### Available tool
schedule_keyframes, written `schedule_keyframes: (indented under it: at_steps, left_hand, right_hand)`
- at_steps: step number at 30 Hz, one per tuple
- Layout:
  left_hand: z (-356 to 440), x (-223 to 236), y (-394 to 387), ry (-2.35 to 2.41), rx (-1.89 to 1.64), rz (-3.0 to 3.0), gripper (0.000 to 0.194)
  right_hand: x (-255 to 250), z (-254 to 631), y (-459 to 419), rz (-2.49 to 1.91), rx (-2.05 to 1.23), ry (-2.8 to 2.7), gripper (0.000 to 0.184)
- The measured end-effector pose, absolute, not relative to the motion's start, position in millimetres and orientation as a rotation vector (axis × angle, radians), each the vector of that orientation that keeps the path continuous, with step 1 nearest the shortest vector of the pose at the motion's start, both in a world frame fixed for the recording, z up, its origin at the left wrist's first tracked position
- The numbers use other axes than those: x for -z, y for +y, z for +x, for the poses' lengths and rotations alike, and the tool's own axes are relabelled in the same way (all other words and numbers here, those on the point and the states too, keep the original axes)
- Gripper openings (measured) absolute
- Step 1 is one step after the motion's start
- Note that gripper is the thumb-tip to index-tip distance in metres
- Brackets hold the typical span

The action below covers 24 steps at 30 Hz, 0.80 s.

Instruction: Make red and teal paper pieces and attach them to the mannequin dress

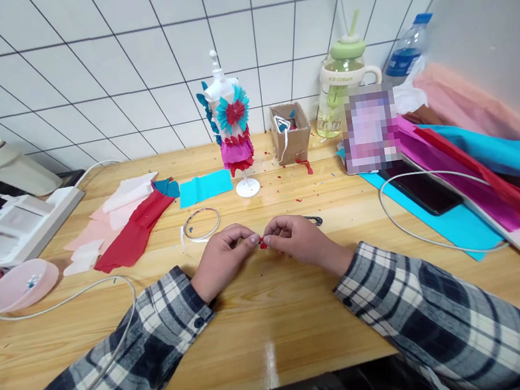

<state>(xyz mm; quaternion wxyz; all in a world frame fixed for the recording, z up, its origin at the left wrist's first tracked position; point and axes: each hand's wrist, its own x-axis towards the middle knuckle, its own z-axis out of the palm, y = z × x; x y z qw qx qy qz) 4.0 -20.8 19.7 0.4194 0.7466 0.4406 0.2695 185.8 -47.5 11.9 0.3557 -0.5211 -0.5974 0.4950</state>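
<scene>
Low over the middle of the table, my left hand and my right hand meet fingertip to fingertip. Both pinch a small piece of red crepe paper between thumb and forefinger. Just behind the right hand, the black handle of a tool shows, the rest of it hidden. Farther back stands a small white dress form dressed in turquoise, red and magenta paper ruffles, with a turquoise and red paper flower on its chest. A coil of thin wire or tape lies behind my left hand.
Red, pink and turquoise paper lies at back left. A cardboard box holds scraps. On the right are a green-lidded jug, a bottle, a dark phone and paper rolls. Cables and a pink bowl occupy the left.
</scene>
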Motion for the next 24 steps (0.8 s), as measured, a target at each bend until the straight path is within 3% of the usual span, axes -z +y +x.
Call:
schedule_keyframes:
  at_steps: [14, 20, 24]
  left_hand:
    - [3.6, -16.6, -20.1, 1.078, -0.65, 1.918, 0.02]
    - [2.3, -16.1, -19.8, 1.106, -0.694, 1.85, 0.023]
    - [2.7, -18.1, -21.2, 1.124, -0.683, 1.845, 0.026]
  right_hand:
    - [-5.8, 186.7, -46.5, -1.315, -1.252, -1.482, 0.011]
    - [-6.8, 187.4, -45.6, -1.273, -1.447, -1.35, 0.022]
    - [-7.4, 187.5, -45.7, -1.283, -1.443, -1.37, 0.019]
